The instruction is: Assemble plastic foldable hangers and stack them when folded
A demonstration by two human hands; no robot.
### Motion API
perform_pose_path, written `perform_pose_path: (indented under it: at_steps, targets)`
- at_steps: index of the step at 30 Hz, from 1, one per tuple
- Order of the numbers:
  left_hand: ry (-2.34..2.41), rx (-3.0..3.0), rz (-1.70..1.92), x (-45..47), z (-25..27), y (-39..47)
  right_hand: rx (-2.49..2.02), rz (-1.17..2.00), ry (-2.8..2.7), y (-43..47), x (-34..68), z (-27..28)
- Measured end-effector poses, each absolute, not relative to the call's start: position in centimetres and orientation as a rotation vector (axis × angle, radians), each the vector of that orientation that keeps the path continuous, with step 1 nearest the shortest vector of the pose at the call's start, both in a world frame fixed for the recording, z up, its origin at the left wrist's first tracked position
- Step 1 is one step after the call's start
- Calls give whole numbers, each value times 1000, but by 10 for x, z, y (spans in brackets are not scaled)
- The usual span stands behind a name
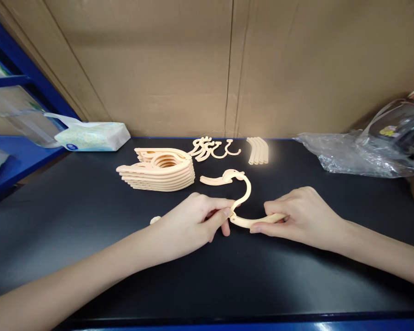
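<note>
A cream folding hanger piece is stretched between my two hands above the black table. My left hand (203, 214) pinches the lower end of the curved hook (247, 191), where it meets the hanger arm (250, 222). My right hand (301, 218) is wrapped round the other end of that arm. Just behind the hook lies another hanger arm (212, 180) with a rounded end; whether the hook touches it I cannot tell. To the left is a stack of folded hangers (158, 177). A small cream piece (155, 220) is partly hidden behind my left forearm.
Several loose hooks (203, 148) and several short curved arms (257, 151) lie along the back of the table (207, 285). A tissue pack (94, 136) sits at the back left, near a blue shelf (7, 158). Clear plastic wrapping (359, 154) is at the right, and a cardboard wall (158, 69) stands behind.
</note>
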State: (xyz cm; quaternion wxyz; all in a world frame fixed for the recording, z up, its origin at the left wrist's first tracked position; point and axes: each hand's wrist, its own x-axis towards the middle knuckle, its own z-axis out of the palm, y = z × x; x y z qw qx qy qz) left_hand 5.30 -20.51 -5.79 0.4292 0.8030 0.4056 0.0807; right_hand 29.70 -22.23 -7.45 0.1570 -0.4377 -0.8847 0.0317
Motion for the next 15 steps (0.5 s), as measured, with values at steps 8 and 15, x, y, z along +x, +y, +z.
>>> perform_pose_path:
  at_steps: [8,15]
  targets:
    - [985,2079,188,53,-59,-205,-1333,196,-2508,-219,296,-73]
    - [953,2138,174,53,-59,-206,-1327,297,-2503,-217,295,-69]
